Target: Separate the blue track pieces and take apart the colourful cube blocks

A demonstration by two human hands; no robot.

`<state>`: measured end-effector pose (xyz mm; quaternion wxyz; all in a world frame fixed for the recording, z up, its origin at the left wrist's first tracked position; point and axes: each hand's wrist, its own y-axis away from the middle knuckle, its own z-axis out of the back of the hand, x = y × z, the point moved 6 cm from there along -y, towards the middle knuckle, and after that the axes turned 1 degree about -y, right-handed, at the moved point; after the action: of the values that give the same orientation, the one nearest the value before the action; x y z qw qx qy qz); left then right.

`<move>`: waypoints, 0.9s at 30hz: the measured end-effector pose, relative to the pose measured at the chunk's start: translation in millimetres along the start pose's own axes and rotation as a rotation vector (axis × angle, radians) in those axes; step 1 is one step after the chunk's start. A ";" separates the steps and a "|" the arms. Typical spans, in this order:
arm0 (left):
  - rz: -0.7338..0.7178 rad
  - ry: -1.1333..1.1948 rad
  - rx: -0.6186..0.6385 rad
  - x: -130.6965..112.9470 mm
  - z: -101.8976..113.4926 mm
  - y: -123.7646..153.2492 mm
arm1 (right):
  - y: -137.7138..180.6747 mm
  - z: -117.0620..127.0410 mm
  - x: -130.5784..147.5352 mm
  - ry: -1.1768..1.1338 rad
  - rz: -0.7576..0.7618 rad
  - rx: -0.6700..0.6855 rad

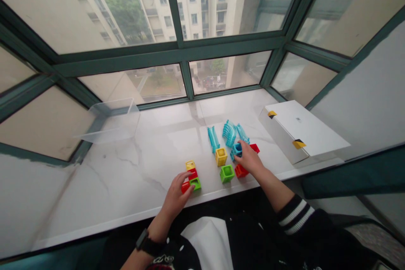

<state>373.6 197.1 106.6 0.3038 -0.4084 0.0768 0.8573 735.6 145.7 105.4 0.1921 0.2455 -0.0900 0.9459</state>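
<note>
My right hand [249,158] has its fingers closed round a blue toy block [236,151]. Close by stand a yellow block [220,157], a green block [227,174] and a red block [241,171] partly under my wrist. More red [255,148] shows past my hand. With thumb and fingers apart, my left hand [177,192] rests beside a small group of blocks: a yellow one [190,165], a red one [193,173], a green one [195,184] and another red one [185,187]. Whether its fingertips touch them I cannot tell.
Behind the blocks lie translucent blue track pieces, one straight [213,139], one curved [229,133] and one more [243,133]. A clear plastic bin [110,128] stands at the left. On the right sits a white box [303,128] with yellow-black tabs. Windows border the white marble-look sill [126,177].
</note>
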 end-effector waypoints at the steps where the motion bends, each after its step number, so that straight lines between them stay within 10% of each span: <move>1: 0.000 0.004 -0.002 0.6 0.1 0.3 | -0.1 -0.1 0.1 0.007 -0.002 0.004; 27: 0.054 0.083 -0.018 10.3 0.3 4.2 | -3.2 -9.7 0.8 0.072 0.013 0.048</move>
<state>366.1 198.6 98.7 0.2733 -0.4443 0.0926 0.8481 732.0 151.5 97.6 0.1833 0.2154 -0.0618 0.9572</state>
